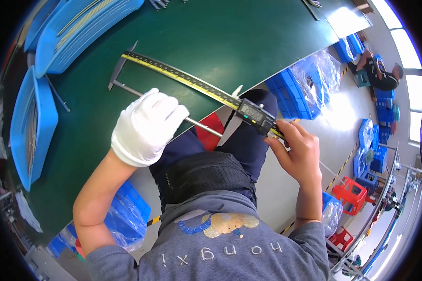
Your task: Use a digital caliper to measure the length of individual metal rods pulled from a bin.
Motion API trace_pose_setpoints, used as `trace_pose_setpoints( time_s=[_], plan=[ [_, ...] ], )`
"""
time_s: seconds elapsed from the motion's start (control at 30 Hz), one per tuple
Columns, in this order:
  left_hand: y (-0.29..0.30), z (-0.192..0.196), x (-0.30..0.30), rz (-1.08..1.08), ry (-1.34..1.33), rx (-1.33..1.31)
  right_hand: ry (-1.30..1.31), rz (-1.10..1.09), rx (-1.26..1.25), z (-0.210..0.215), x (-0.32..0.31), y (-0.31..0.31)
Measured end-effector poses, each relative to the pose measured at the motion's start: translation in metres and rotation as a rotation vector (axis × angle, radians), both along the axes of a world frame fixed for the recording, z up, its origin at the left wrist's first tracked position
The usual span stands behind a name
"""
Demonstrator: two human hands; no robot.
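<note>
My left hand [149, 124], in a white glove, is closed around the middle of a thin metal rod [202, 125]. A long digital caliper [185, 78] with a yellow-edged scale lies slantwise over the table edge, beyond the rod. One end of the rod is at the caliper's far-left jaw; its other end is by the jaw under the display [253, 114]. Whether both ends touch cannot be made out. My bare right hand [296, 152] pinches the caliper beside the display, thumb and fingers closed on it.
Blue bins [33, 126] holding thin rods stand on the green table [248, 42] at left. More metal pieces [166, 3] lie at its far edge. Right of my legs are a blue crate [293, 96] with clear plastic and red stools [351, 193]. Another person [384, 75] sits at far right.
</note>
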State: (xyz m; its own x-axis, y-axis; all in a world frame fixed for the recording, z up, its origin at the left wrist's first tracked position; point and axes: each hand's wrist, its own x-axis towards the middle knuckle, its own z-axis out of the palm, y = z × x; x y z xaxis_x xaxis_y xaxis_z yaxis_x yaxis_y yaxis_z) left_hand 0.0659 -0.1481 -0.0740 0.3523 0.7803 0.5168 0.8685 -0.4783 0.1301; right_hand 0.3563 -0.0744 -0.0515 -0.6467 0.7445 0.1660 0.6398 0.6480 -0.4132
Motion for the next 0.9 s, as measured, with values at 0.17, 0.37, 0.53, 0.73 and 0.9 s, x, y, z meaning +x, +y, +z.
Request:
trace_pose_setpoints(
  time_s=[0.17, 0.37, 0.53, 0.73, 0.9],
  plan=[
    [-0.0014, 0.0047, -0.0043, 0.0, -0.02, -0.14, -0.036, -0.017, 0.023, -0.0043, -0.0009, 0.0008],
    [0.0038, 0.0064, -0.0024, -0.022, -0.067, -0.089, -0.047, -0.011, 0.014, -0.0056, -0.0019, 0.0008],
    [0.0029, 0.0048, -0.0052, -0.049, -0.108, -0.105, -0.051, -0.002, -0.014, -0.0027, -0.004, 0.0001],
    [0.0, 0.0031, -0.0062, -0.059, -0.112, -0.105, -0.038, -0.005, -0.05, -0.0035, -0.0045, -0.0024],
    [0.0057, -0.0003, -0.003, -0.074, -0.132, -0.099, -0.035, -0.025, -0.067, -0.0056, -0.0009, -0.0007]
  ],
)
